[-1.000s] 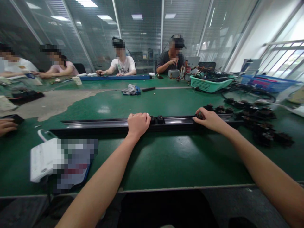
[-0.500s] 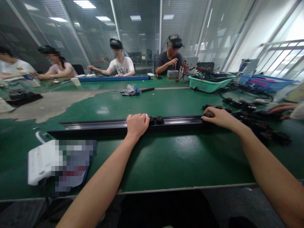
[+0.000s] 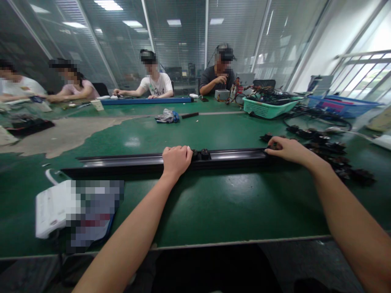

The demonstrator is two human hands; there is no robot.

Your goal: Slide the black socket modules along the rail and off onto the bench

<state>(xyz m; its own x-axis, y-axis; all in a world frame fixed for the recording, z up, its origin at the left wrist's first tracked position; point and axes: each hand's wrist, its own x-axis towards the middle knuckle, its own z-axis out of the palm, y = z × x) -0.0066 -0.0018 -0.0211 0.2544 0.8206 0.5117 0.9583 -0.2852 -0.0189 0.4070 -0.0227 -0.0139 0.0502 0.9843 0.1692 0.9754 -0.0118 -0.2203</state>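
A long black metal rail (image 3: 235,156) with a shiny channel lies crosswise before me. My left hand (image 3: 177,160) is closed over its middle. Just right of those fingers, two small black round parts (image 3: 204,154) sit in the channel. At the rail's right end, the fingers of my right hand (image 3: 284,148) are pinched around a small dark part (image 3: 276,145), mostly hidden by the hand. Beside and behind that hand, several black parts with brownish metal bits (image 3: 339,162) are scattered on the green table (image 3: 232,207).
Front left are a white box (image 3: 53,207) and a blurred-out packet (image 3: 97,211). A crumpled cloth (image 3: 167,116) and a dark strip (image 3: 190,115) lie beyond the rail. Back right stand a green basket (image 3: 269,110) of cables and a blue basket (image 3: 345,106). Several people sit opposite.
My right hand has shifted a little to the right along the rail's end. My left hand has stayed put. Another person's hand at the right edge has left the view.
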